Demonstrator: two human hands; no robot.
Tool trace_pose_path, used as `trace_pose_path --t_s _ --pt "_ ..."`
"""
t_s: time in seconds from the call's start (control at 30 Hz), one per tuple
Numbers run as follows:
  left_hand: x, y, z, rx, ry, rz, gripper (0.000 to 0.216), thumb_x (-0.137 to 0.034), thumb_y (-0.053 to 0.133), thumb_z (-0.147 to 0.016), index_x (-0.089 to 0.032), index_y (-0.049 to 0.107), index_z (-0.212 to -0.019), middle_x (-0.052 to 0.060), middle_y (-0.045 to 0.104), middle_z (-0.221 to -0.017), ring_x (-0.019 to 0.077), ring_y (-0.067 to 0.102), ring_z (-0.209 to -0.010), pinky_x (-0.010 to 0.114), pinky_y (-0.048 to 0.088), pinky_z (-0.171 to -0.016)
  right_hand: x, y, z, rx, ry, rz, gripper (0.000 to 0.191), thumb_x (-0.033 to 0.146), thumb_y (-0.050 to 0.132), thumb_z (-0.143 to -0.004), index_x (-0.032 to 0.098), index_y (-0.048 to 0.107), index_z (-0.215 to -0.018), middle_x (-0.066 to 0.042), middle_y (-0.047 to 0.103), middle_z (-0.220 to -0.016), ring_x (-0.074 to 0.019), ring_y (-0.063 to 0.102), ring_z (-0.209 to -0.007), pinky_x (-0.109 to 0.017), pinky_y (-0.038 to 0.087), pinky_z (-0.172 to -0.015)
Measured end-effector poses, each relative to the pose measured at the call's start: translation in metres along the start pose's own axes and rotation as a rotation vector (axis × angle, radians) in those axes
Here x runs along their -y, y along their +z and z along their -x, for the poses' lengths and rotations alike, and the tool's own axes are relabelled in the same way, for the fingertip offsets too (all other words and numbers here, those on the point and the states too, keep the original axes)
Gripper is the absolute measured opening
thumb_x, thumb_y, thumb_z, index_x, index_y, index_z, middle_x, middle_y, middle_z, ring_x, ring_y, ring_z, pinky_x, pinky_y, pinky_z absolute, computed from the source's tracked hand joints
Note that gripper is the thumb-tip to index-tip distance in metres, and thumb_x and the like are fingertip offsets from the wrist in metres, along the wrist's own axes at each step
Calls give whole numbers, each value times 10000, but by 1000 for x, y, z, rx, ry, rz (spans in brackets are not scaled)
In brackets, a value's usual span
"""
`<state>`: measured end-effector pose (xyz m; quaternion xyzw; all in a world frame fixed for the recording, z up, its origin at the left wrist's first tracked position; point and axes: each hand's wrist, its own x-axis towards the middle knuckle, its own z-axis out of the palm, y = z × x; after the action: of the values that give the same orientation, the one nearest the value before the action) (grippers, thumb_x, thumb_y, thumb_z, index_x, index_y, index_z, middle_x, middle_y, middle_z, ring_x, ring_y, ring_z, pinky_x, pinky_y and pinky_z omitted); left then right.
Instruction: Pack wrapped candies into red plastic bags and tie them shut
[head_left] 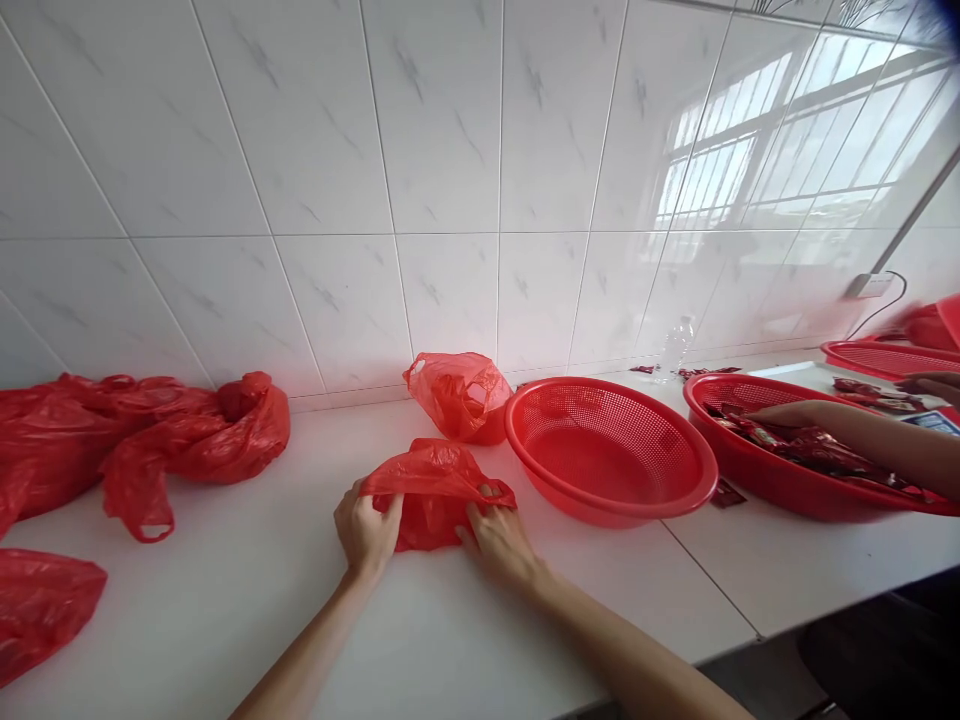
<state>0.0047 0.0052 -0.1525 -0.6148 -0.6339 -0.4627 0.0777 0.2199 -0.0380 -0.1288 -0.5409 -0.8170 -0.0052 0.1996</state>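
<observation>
Between my two hands a red plastic bag (431, 515) stands on the white counter with its mouth spread apart. My left hand (367, 528) grips the bag's left edge, the thumb inside the mouth and the other fingers behind the film. At the right edge my right hand (495, 530) pinches the film, with some fingertips hidden by it. Just behind stands another red plastic bag (461, 395), puffed open, against the tiled wall. To the right of my hands is a red plastic basket (611, 480) with nothing seen in it.
Knotted red bags (187, 430) lie at the left, and another red bag (45, 610) nearer. At the right a co-worker's arm (855, 425) reaches into a red basket (795, 495) of small wrapped packets. A clear bottle (677, 348) stands by the wall.
</observation>
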Motion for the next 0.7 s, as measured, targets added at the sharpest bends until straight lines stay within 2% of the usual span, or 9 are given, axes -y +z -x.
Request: trace_pose_path --t_s 0.23,0.37,0.57,0.7 --pt "9 5 -4 -8 38 125 219 -326 574 -884 -207 650 -1051 84 675 -1020 245 657 -935 379 513 -885 -3 3 0 -26 8 -10 222 262 521 -936 185 689 -1058 -163 625 -1242 -315 592 -1107 -415 495 -922" --pt "17 8 -10 42 32 122 227 -256 557 -855 -200 671 -1043 84 657 -1066 237 665 -936 365 522 -882 -5 7 -2 13 37 0 215 271 530 -929 149 683 -1020 -171 630 -1217 -298 620 -1030 -412 511 -866" --pt "31 11 -14 96 24 117 216 -159 484 -840 -176 687 -913 102 656 -1109 231 665 -931 363 532 -854 -9 6 -1 -1 52 5 229 248 477 -947 149 663 -1037 -178 636 -1174 -315 604 -1063 -436 497 -887" --pt "31 11 -13 134 24 142 229 -140 462 -832 -181 686 -853 102 646 -1148 225 669 -949 338 549 -804 -11 6 2 -1 53 -13 248 230 451 -942 149 655 -1056 -176 651 -1146 -312 629 -995 -432 518 -807"
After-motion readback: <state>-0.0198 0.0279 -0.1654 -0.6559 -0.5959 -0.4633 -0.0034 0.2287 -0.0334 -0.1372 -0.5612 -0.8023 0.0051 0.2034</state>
